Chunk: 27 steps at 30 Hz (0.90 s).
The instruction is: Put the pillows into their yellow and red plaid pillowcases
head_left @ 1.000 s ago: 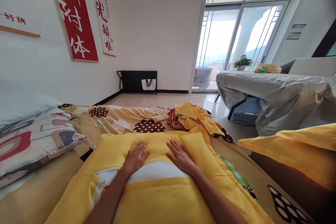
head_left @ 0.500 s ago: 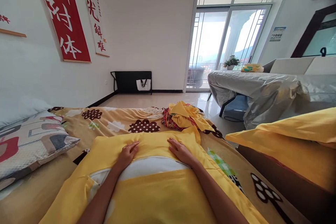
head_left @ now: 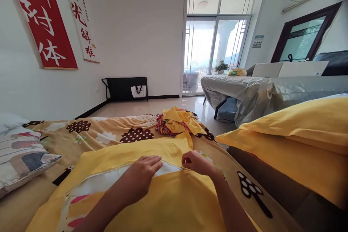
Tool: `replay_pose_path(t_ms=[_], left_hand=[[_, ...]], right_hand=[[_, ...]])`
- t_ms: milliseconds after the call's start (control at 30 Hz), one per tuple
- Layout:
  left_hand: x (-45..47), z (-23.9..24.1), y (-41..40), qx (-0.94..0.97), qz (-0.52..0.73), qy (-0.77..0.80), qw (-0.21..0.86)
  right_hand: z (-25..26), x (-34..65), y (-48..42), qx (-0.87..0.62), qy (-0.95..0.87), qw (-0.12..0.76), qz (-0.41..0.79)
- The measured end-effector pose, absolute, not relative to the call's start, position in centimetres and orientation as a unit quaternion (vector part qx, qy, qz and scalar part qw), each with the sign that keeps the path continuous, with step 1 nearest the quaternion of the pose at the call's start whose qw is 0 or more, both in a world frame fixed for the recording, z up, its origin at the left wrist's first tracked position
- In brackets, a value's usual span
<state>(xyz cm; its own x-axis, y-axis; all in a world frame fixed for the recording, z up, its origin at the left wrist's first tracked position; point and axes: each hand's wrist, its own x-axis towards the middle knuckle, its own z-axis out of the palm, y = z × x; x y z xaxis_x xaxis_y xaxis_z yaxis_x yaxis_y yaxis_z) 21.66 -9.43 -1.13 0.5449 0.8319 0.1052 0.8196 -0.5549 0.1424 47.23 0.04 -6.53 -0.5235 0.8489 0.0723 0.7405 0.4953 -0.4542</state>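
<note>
So the sliding glass door [head_left: 200, 49] is super bright, daylight pouring in. Left of it there's a plain white wall [head_left: 138, 32] with a black baseboard [head_left: 163, 96] and a low black panel [head_left: 116, 89], then a white scroll [head_left: 82, 21] and a red scroll [head_left: 43, 20] further left. Right of that slider: a tabletop [head_left: 244, 84] under crinkly silver sheeting, plus a dark-framed door [head_left: 307, 36]. Shiny pale floor [head_left: 152, 106] in front.

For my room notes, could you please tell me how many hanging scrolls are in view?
2: a red scroll on the left wall, a white scroll right of it; more may hang out of frame.
</note>
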Motion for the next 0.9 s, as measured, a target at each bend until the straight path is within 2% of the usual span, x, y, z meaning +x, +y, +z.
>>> replay_pose_path(t_ms=[67, 133, 333, 600, 900], left_hand=[[25.6, -0.9, -9.5, 0.918, 0.076, 0.386, 0.048], [28.5, -1.9, -8.8, 0.926, 0.054, 0.371, 0.034], [30.9, -6.3, -6.9, 0.84, 0.044, 0.541, 0.027], [30.9, -8.0, -6.3, 0.835, 0.023, 0.549, 0.029], [31.3, -10.6, -7.5, 0.877, -0.015, 0.441, -0.193]], right_hand=[[-6.7, 46.8, -0.2, -0.461, -0.859, 0.113, 0.193], [-6.8, 46.7, -0.3, -0.46, -0.861, 0.098, 0.192], [-6.9, 47.8, -0.2, -0.432, -0.874, 0.048, 0.219], [-7.9, 47.5, 1.0, -0.419, -0.873, 0.038, 0.247], [-7.1, 48.6, 1.0, -0.458, -0.842, 0.087, 0.271]])
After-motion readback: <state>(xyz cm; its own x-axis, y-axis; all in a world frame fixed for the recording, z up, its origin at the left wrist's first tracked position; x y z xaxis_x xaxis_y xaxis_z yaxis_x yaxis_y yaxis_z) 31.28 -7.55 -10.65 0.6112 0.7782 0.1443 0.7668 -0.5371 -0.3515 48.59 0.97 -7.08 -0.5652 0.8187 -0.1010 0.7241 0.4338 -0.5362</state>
